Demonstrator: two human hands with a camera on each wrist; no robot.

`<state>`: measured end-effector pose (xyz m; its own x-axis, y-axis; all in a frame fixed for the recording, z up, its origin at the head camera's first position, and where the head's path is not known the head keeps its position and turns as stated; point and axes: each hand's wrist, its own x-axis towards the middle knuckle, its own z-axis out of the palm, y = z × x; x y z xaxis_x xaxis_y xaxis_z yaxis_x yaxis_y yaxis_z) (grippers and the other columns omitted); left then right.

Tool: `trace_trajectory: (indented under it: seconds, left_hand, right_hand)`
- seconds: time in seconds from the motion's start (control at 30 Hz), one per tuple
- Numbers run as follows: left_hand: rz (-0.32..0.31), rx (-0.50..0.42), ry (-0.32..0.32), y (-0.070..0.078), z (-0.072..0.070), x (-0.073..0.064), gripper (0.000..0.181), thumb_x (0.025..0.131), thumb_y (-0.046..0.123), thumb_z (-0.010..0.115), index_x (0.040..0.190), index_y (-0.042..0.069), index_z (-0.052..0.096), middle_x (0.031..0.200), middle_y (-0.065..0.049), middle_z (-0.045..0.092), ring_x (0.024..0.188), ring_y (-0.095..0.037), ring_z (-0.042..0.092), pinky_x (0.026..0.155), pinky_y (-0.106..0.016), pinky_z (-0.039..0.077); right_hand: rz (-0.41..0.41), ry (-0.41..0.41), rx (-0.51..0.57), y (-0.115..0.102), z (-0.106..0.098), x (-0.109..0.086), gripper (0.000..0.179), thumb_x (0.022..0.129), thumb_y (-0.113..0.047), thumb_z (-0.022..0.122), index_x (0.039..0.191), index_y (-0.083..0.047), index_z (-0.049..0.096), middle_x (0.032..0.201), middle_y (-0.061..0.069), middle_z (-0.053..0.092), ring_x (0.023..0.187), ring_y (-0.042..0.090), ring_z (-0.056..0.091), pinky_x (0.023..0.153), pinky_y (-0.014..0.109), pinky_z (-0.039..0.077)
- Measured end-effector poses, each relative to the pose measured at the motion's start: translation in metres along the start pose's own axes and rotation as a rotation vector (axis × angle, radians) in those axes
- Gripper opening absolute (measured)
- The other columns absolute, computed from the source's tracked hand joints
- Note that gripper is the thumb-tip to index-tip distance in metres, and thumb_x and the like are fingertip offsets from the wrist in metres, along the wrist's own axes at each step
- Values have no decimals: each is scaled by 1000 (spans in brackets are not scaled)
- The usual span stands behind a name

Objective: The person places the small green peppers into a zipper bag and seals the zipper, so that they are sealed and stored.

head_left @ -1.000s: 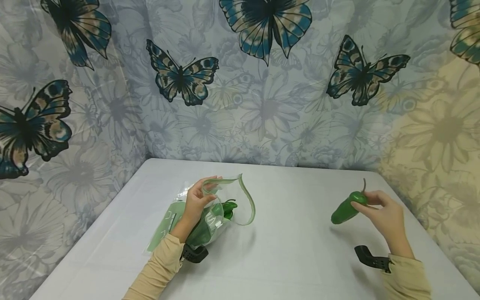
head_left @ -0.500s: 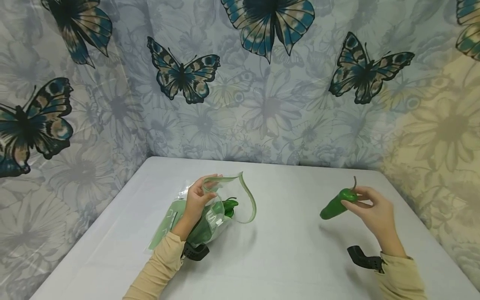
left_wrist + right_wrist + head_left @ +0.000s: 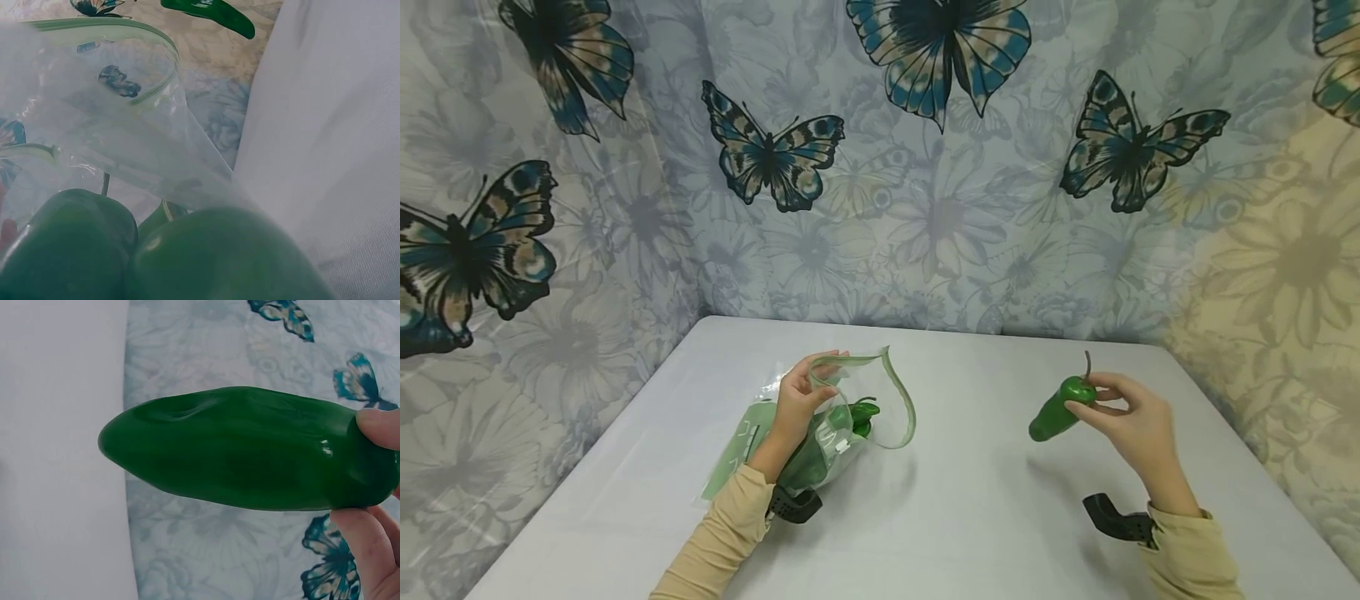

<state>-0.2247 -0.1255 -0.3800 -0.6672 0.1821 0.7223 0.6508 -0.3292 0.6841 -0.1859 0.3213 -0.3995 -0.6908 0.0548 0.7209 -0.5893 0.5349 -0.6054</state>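
My left hand (image 3: pixel 793 408) pinches the near-left rim of a clear zip bag (image 3: pixel 912 417), whose green-edged mouth gapes toward the right. Inside it lie green peppers (image 3: pixel 862 417); two bulge large behind the film in the left wrist view, with a stem and part of another behind them. On the right, my right hand (image 3: pixel 1135 421) holds a long glossy green pepper (image 3: pixel 1054 412) in the air by its stem end, between thumb and fingers. The pepper's tip points down and left, and its thin stem sticks up. In the right wrist view the pepper (image 3: pixel 237 450) spans the middle.
A flat plastic packet with a green panel (image 3: pixel 730 458) and white lettering lies under and left of the bag. Black wrist cameras (image 3: pixel 796 504) sit on both forearms. The white table (image 3: pixel 970 500) meets a butterfly-printed cloth backdrop (image 3: pixel 940 242) at its far edge.
My right hand has carried the pepper leftward, closer to the bag, and the pepper has tilted slightly more upright. The left hand and bag have stayed nearly still, with a small shift of the whole view.
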Motion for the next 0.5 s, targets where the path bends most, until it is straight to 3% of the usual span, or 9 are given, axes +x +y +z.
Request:
trace_trajectory:
  seconds: [0.07, 0.1, 0.17, 0.3, 0.33, 0.5]
  left_hand:
    - [3, -3, 8, -1, -1, 0, 50, 75, 31, 68, 116, 4, 57, 113, -1, 60, 99, -13, 55, 30, -32, 15]
    - [3, -2, 12, -1, -1, -1, 50, 75, 31, 68, 116, 4, 57, 112, -1, 60, 98, -13, 56, 30, -31, 15]
    - [2, -8, 14, -1, -1, -1, 51, 75, 31, 68, 116, 2, 57, 112, -2, 60, 100, -14, 55, 32, -29, 17]
    - [-6, -17, 12, -1, -2, -2, 54, 75, 30, 68, 116, -2, 55, 113, -2, 60, 103, -15, 54, 33, -27, 18]
    - [-6, -21, 11, -1, -2, -2, 54, 75, 30, 68, 116, -2, 55, 113, -3, 60, 104, -15, 53, 33, -27, 17]
    - [-13, -21, 14, -1, -2, -1, 53, 74, 29, 68, 116, 0, 55, 114, -3, 59, 102, -15, 55, 31, -34, 14]
  right_hand:
    - [-23, -1, -40, 12, 2, 0, 43, 60, -4, 82, 101, -8, 67, 95, 4, 63, 79, 8, 54, 59, 12, 48]
    - [-27, -9, 2, 16, 3, 1, 42, 62, -3, 81, 102, -7, 67, 97, 5, 63, 80, 11, 55, 60, 15, 50]
    - [-36, -17, -56, 38, 6, 0, 44, 63, -7, 81, 105, -11, 66, 98, 4, 63, 81, 12, 56, 61, 17, 50]
    - [-46, -22, -35, 62, 14, -2, 47, 63, -6, 81, 107, -13, 66, 98, 7, 62, 82, 18, 57, 61, 22, 52]
    - [-55, -12, -78, 74, 17, -4, 50, 60, -7, 83, 106, -15, 66, 97, 5, 62, 82, 16, 57, 60, 20, 51]
    - [-54, -3, -19, 79, 29, 1, 51, 59, -2, 82, 106, -14, 66, 96, 7, 62, 82, 19, 58, 60, 22, 51]
